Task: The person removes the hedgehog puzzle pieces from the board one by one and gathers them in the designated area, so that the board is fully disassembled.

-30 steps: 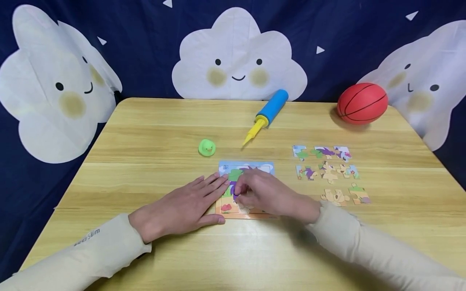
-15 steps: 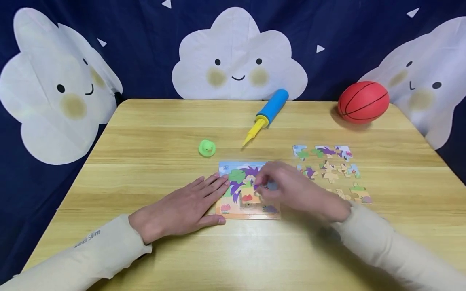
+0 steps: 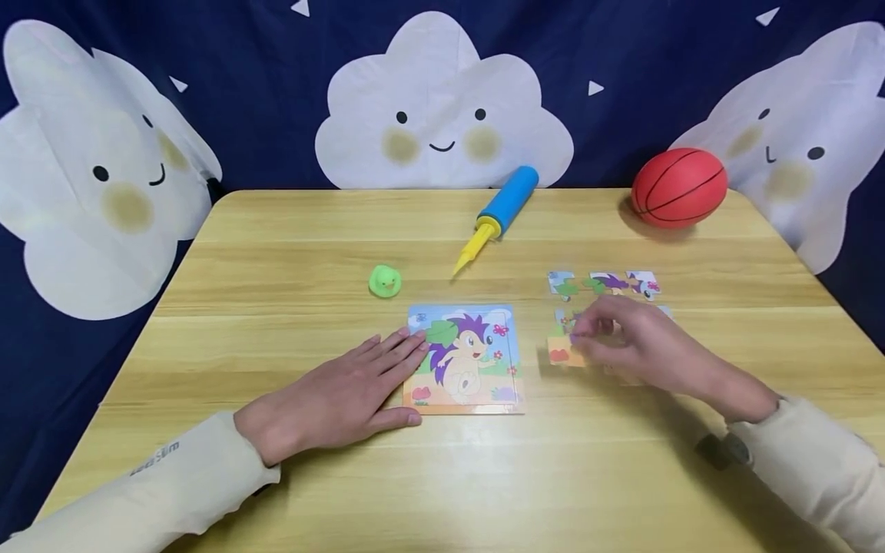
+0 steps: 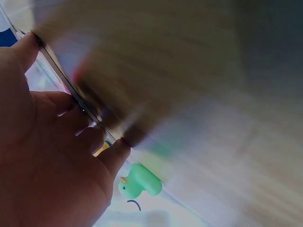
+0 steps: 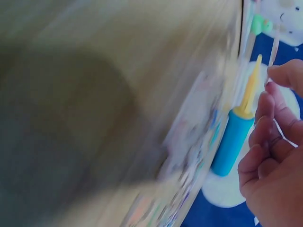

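My right hand (image 3: 639, 342) pinches a jigsaw piece (image 3: 561, 352) with a red shape on an orange ground, held over the near left part of the loose puzzle pieces (image 3: 608, 283). In the right wrist view the piece (image 5: 274, 49) shows edge-on between thumb and finger. My left hand (image 3: 339, 395) lies flat, its fingertips on the left side of the puzzle board (image 3: 464, 410). That board pictures a purple-haired hedgehog with a leaf. From the left wrist view, the left hand (image 4: 57, 146) has its fingers spread along the board's edge. Several loose pieces are hidden behind the right hand.
A green toy duck (image 3: 384, 282) sits behind the board. Farther back lies a blue and yellow hand pump (image 3: 508, 201). At the back right corner rests a red ball (image 3: 679, 189) with black lines. A dark blue cloud-patterned cloth (image 3: 270, 92) hangs behind the table (image 3: 297, 261).
My right hand has lifted the jigsaw piece from over the board and carried it right, to the loose pieces. The board's picture is uncovered. My left hand stays in place.
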`<state>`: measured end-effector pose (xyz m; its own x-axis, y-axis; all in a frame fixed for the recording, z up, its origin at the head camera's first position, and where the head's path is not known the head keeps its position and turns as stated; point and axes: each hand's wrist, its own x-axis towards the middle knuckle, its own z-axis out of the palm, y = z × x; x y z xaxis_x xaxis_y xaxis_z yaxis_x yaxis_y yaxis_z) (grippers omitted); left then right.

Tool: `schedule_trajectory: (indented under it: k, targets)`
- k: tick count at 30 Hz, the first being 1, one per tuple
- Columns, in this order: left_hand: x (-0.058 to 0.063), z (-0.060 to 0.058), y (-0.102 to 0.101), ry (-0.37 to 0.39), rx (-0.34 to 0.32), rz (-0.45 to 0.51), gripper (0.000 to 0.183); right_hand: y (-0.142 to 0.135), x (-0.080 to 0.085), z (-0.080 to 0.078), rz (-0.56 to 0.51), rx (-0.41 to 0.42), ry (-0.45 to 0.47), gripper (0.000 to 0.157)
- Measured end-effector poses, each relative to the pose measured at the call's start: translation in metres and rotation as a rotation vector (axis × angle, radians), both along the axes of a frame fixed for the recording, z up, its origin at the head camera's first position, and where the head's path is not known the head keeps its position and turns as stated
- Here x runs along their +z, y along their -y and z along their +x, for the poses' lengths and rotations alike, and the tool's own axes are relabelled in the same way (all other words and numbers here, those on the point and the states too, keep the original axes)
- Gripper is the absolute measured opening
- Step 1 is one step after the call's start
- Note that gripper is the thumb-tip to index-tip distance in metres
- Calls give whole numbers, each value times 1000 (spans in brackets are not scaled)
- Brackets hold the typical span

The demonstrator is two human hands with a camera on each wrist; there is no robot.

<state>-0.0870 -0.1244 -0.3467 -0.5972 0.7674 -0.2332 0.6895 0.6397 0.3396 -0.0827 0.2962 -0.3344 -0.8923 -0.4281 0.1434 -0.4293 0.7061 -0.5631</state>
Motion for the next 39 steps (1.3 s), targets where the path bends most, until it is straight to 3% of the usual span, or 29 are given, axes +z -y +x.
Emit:
schedule_trajectory:
  k: [11,22,39]
  targets:
    - [1,1,0,-4,6,-7,84,-21,-13,9,1,39,82,20]
    - [-1,-1,-1,4,13,-20,85,-23,-19,8,68,49,31,24]
    - [0,-1,-2,4,10,-22,86,-23,-17,8,94,35,69,22]
